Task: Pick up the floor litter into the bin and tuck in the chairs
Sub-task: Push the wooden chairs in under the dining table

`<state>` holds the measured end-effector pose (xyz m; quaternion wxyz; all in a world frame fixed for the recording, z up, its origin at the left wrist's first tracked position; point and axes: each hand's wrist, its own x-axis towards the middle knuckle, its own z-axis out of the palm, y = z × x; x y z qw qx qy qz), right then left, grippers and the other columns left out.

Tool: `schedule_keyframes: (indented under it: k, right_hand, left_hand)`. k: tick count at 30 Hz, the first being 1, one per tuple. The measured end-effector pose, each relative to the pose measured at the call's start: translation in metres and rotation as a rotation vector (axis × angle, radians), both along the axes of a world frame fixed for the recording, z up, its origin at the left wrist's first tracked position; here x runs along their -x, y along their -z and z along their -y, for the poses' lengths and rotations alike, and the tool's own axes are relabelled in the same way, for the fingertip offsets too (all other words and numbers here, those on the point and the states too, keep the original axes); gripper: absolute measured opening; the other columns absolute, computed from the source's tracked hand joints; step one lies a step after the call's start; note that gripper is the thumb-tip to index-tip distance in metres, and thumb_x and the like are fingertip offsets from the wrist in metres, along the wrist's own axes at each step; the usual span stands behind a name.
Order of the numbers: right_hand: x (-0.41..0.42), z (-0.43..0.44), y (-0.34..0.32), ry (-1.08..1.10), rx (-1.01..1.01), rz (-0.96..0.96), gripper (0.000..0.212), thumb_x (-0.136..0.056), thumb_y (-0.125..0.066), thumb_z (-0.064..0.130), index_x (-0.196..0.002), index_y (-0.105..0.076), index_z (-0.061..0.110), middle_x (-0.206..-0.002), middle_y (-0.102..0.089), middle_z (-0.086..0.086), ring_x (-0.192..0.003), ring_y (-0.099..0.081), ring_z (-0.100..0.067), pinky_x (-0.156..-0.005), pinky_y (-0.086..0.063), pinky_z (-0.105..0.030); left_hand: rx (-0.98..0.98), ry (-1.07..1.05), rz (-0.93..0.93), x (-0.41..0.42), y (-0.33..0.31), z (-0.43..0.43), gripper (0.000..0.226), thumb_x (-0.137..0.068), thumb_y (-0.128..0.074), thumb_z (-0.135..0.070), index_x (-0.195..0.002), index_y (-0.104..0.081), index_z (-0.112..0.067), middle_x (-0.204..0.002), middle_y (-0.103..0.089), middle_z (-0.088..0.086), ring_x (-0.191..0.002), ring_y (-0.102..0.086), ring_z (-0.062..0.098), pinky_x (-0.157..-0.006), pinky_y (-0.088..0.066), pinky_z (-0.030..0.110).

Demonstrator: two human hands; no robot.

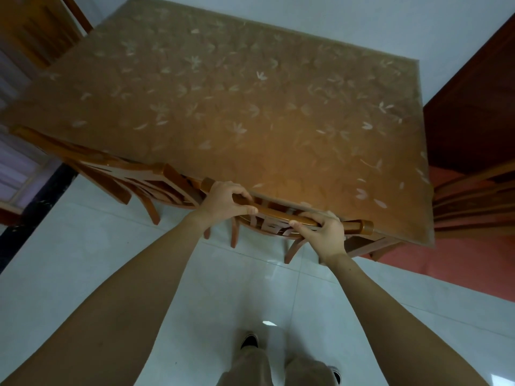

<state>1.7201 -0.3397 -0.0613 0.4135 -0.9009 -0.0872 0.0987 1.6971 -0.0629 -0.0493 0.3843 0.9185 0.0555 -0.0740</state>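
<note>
Brown wooden slat-back chair (281,218) pushed against leaf-patterned table (223,107); left hand (223,203), right hand (324,232) both curled round top rail. Neighbouring chair (111,171) looks tucked; no litter visible on floor (83,260).

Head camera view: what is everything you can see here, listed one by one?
table: one, brown with pale leaf pattern, centre
held chair: one, orange-brown wood, at the table's near edge
neighbour chair: one, same wood, left of the held chair
end chair: one, same wood, at the table's right end
far chair: one, same wood, top left corner
floor: one, pale glossy tiles, foreground
red patch: one, red, floor at right
dark wooden panel: one, dark brown, right edge
trousers: one pair, khaki, bottom
shoes: two, dark, bottom
left hand: one, grips the held chair's top rail
right hand: one, grips the same rail
</note>
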Motion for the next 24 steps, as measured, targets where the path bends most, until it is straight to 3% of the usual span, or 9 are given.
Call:
schedule_keyframes:
  k: [6,8,11,16,20,24]
  right_hand:
    - [0.007,0.01,-0.024,0.032,-0.18,-0.091,0.034,-0.079,-0.078,0.034,-0.111,-0.073,0.024,-0.112,-0.064,0.004,-0.109,-0.056,-0.012,-0.096,-0.049,-0.028]
    - [0.015,0.025,-0.038,0.017,-0.179,-0.003,0.038,-0.081,-0.077,0.033,-0.117,-0.07,0.023,-0.117,-0.065,0.007,-0.115,-0.054,-0.008,-0.1,-0.045,-0.026]
    - [0.029,0.061,-0.063,-0.112,-0.081,0.198,0.043,-0.084,-0.073,0.032,-0.125,-0.063,0.025,-0.123,-0.058,0.016,-0.121,-0.046,-0.002,-0.104,-0.037,-0.021]
    - [0.053,0.144,-0.086,-0.214,0.214,0.462,0.053,-0.092,-0.055,0.047,-0.136,-0.055,0.018,-0.141,-0.053,0.0,-0.134,-0.042,-0.018,-0.117,-0.025,-0.038]
    - [0.088,0.22,-0.086,-0.142,0.31,0.492,0.055,-0.095,-0.046,0.049,-0.142,-0.049,0.019,-0.147,-0.047,-0.001,-0.14,-0.037,-0.021,-0.117,-0.025,-0.047]
    - [0.136,0.304,-0.065,-0.049,0.374,0.394,0.056,-0.099,-0.032,0.054,-0.145,-0.044,0.023,-0.149,-0.044,0.003,-0.143,-0.032,-0.017,-0.119,-0.018,-0.043]
  left_hand:
    - [-0.101,-0.066,0.149,0.025,-0.027,0.032,0.029,-0.079,-0.075,-0.035,-0.101,-0.071,-0.015,-0.099,-0.069,-0.002,-0.095,-0.06,0.013,-0.086,-0.049,0.032]
    - [-0.177,-0.042,0.265,0.036,-0.035,0.047,0.033,-0.082,-0.071,-0.036,-0.107,-0.069,-0.014,-0.103,-0.069,0.0,-0.098,-0.061,0.016,-0.088,-0.05,0.037]
    - [-0.32,0.053,0.377,0.05,-0.049,0.078,0.047,-0.089,-0.055,-0.048,-0.123,-0.062,-0.016,-0.123,-0.064,0.0,-0.115,-0.056,0.017,-0.098,-0.044,0.044]
    - [-0.43,0.157,0.546,0.072,-0.078,0.16,0.052,-0.096,-0.039,-0.047,-0.14,-0.046,-0.018,-0.144,-0.048,-0.001,-0.136,-0.038,0.019,-0.114,-0.026,0.044]
    - [-0.429,0.271,0.597,0.086,-0.083,0.244,0.053,-0.098,-0.034,-0.046,-0.144,-0.04,-0.021,-0.149,-0.04,-0.002,-0.141,-0.03,0.02,-0.116,-0.02,0.044]
    - [-0.351,0.4,0.491,0.11,-0.063,0.336,0.054,-0.1,-0.024,-0.049,-0.147,-0.034,-0.024,-0.151,-0.037,-0.004,-0.143,-0.025,0.016,-0.117,-0.017,0.043]
